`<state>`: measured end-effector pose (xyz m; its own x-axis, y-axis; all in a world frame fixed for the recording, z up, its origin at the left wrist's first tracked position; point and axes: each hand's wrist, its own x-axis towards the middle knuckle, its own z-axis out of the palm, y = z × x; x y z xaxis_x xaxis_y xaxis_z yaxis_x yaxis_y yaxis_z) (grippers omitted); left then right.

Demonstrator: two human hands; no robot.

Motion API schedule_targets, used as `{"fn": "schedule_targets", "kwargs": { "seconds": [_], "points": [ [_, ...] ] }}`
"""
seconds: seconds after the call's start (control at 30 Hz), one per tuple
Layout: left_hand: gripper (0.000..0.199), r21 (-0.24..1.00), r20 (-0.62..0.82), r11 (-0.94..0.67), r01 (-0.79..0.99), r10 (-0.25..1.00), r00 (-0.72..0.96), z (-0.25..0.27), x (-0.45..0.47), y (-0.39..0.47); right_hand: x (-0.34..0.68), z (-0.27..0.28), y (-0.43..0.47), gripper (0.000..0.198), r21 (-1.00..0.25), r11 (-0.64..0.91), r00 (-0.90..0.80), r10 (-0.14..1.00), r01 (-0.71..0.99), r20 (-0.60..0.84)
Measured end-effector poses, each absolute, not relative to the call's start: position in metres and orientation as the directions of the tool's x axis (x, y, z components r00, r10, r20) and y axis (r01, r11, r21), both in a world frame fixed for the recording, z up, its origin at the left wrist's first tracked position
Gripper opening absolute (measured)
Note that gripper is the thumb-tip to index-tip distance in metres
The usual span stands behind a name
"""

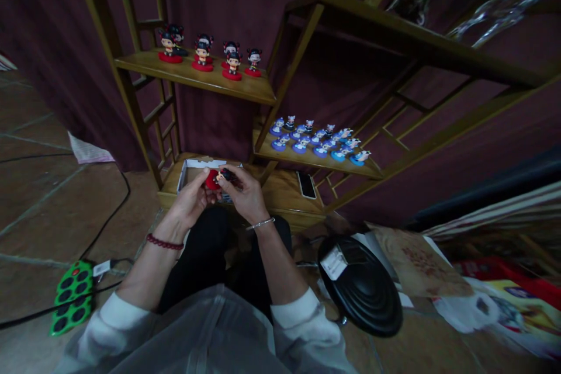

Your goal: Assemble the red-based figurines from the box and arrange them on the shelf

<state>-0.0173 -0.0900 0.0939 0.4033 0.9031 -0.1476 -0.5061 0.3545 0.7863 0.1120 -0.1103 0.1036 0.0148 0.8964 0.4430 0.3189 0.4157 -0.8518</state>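
Between my two hands is a small figurine (220, 177) with black hair and a round red base, lying tilted on its side. My left hand (196, 193) grips it by the red base. Around its dark-haired head close the fingers of my right hand (245, 190). Just behind and below my hands, an open white box (188, 172) sits on the bottom shelf; my hands hide part of its inside. Similar black-haired figurines (202, 54) on red bases stand upright in a group on the upper left shelf (184, 73).
Several purple and blue figurines (322, 146) stand on the middle shelf (307, 158). A phone (306, 184) lies on the bottom board. On the floor are a black oval object (362, 289) at right and a green power strip (72, 298) with cables at left.
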Motion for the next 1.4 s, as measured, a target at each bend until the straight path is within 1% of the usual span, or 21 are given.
{"fn": "schedule_targets", "kwargs": {
  "seconds": [0.17, 0.43, 0.73, 0.93, 1.1, 1.23, 1.4],
  "points": [
    [0.031, 0.772, -0.147, 0.366, -0.52, 0.899, 0.413, 0.091, -0.01, -0.082, 0.117, 0.102, -0.107, 0.029, -0.848, 0.412, 0.05, 0.89, 0.335, 0.452],
    [0.031, 0.766, -0.172, 0.407, -0.498, 0.876, 0.451, 0.09, -0.002, -0.084, 0.122, 0.101, -0.112, 0.028, -0.867, 0.369, 0.077, 0.906, 0.335, 0.416],
    [0.031, 0.771, -0.157, 0.389, -0.505, 0.884, 0.441, 0.089, -0.007, -0.089, 0.115, 0.099, -0.117, 0.029, -0.892, 0.343, 0.067, 0.924, 0.295, 0.378],
    [0.03, 0.766, -0.182, 0.389, -0.511, 0.895, 0.408, 0.088, -0.009, -0.094, 0.113, 0.1, -0.12, 0.026, -0.876, 0.367, 0.056, 0.913, 0.314, 0.403],
    [0.028, 0.785, -0.167, 0.373, -0.496, 0.897, 0.41, 0.092, -0.008, -0.094, 0.114, 0.103, -0.121, 0.026, -0.859, 0.394, 0.067, 0.897, 0.326, 0.436],
    [0.026, 0.774, -0.184, 0.383, -0.504, 0.898, 0.4, 0.094, -0.009, -0.095, 0.114, 0.104, -0.122, 0.027, -0.848, 0.407, 0.066, 0.889, 0.341, 0.453],
    [0.026, 0.77, -0.169, 0.364, -0.524, 0.908, 0.384, 0.096, -0.01, -0.096, 0.11, 0.103, -0.12, 0.026, -0.838, 0.428, 0.059, 0.879, 0.339, 0.473]
  ]
}}
